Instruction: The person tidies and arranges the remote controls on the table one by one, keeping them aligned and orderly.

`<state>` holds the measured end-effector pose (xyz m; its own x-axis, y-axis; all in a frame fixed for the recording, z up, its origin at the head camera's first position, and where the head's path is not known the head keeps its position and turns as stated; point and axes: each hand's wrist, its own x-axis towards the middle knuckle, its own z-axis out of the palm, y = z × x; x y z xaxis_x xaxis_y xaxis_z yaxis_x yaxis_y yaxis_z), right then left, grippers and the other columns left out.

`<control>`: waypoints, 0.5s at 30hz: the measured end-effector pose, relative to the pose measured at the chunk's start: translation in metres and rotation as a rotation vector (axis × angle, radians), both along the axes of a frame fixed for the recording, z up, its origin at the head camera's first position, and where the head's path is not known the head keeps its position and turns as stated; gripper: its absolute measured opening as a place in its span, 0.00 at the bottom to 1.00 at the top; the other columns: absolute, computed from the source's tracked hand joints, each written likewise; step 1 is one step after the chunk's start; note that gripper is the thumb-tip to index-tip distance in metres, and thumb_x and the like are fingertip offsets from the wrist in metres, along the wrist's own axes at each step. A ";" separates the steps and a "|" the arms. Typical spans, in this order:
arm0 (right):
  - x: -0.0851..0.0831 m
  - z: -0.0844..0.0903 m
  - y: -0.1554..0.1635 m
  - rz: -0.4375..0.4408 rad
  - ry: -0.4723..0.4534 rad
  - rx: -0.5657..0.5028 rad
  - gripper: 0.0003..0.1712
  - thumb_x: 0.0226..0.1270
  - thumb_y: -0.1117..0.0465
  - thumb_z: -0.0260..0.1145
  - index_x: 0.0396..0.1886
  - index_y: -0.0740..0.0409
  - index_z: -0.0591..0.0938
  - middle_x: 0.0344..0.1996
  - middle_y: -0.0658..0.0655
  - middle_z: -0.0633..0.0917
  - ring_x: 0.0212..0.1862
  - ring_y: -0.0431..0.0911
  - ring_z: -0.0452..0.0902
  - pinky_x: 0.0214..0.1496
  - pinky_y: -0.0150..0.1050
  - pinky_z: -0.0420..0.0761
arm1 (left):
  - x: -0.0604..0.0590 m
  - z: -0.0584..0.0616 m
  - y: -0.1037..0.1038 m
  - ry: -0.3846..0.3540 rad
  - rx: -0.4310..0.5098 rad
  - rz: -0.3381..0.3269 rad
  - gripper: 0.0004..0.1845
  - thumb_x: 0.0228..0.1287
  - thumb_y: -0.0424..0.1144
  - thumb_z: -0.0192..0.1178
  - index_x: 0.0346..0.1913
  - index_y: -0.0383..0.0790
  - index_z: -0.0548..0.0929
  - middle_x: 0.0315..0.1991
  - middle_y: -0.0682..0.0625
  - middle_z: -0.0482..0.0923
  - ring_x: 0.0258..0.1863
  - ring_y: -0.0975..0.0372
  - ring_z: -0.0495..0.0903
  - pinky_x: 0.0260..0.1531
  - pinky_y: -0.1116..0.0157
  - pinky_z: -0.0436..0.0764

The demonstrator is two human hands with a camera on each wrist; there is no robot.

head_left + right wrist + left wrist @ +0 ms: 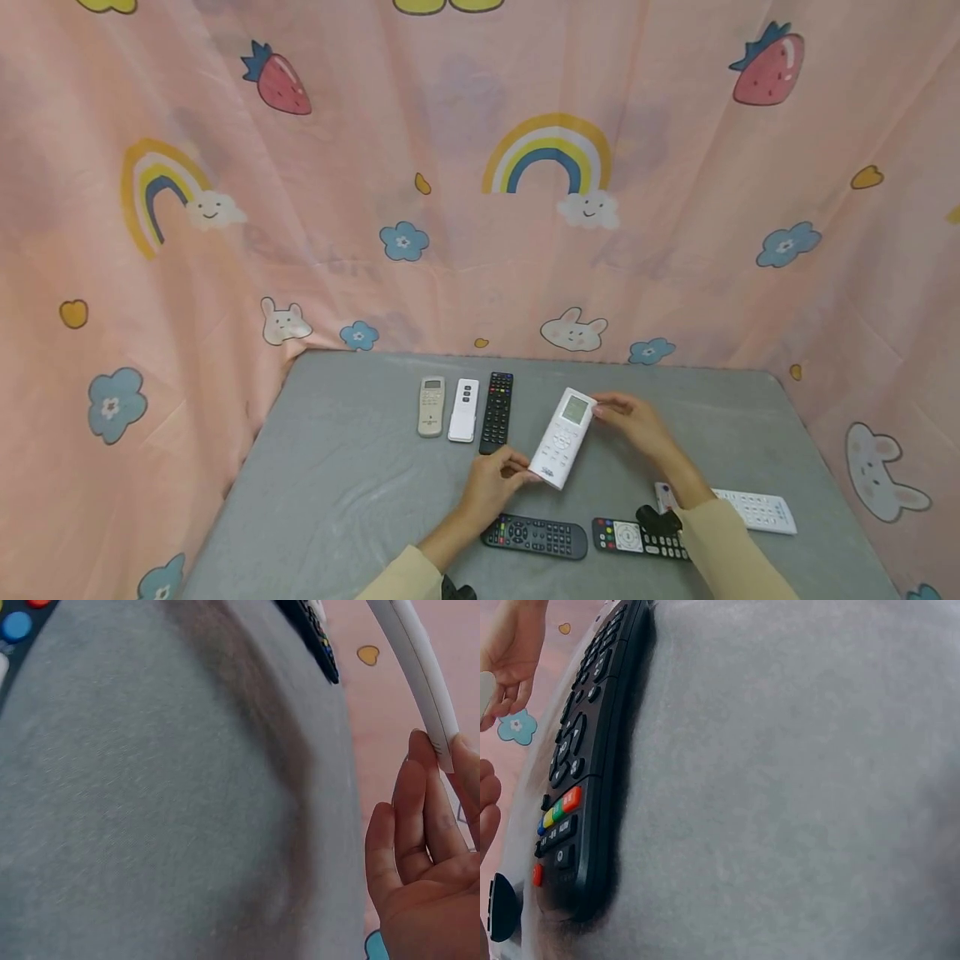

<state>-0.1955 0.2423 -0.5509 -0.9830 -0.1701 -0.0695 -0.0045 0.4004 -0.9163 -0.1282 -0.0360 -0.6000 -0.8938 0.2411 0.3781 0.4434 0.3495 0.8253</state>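
A white air-conditioner remote (562,440) with a small grey screen is held tilted over the grey table. My left hand (489,487) pinches its lower left corner between thumb and fingers. At its upper right end, my right hand (637,429) pinches the edge. The right wrist view shows the remote (421,671) side-on, its end between the thumb and fingertips of the right hand (427,862). Close below the left wrist lies a dark remote (534,537) with coloured buttons, large in the left wrist view. Only a few left fingertips (487,806) show there.
Lined up at the back stand a beige remote (431,407), a small white remote (463,410) and a black remote (497,410). Under the right forearm lie another black remote (627,536) and a long white remote (757,510). A pink printed curtain (465,275) hangs behind the table (337,483).
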 end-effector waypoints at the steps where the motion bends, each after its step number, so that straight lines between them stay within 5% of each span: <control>1: -0.002 0.000 -0.001 -0.001 0.001 0.010 0.28 0.71 0.49 0.64 0.62 0.62 0.78 0.58 0.65 0.82 0.48 0.25 0.79 0.53 0.29 0.81 | 0.000 0.001 0.000 0.004 -0.012 0.010 0.12 0.50 0.40 0.73 0.36 0.40 0.82 0.31 0.48 0.89 0.28 0.72 0.84 0.30 0.78 0.82; 15: -0.025 -0.009 -0.015 0.035 -0.015 0.086 0.29 0.67 0.48 0.68 0.63 0.56 0.78 0.53 0.62 0.85 0.51 0.42 0.82 0.52 0.36 0.80 | -0.002 0.002 0.002 0.036 -0.145 0.135 0.19 0.51 0.48 0.72 0.46 0.43 0.88 0.29 0.53 0.89 0.27 0.75 0.83 0.28 0.83 0.79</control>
<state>-0.2209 0.2278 -0.5598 -0.9753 -0.1972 -0.0999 -0.0066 0.4777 -0.8785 -0.1306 -0.0344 -0.5978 -0.9080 0.1746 0.3808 0.4133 0.5220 0.7461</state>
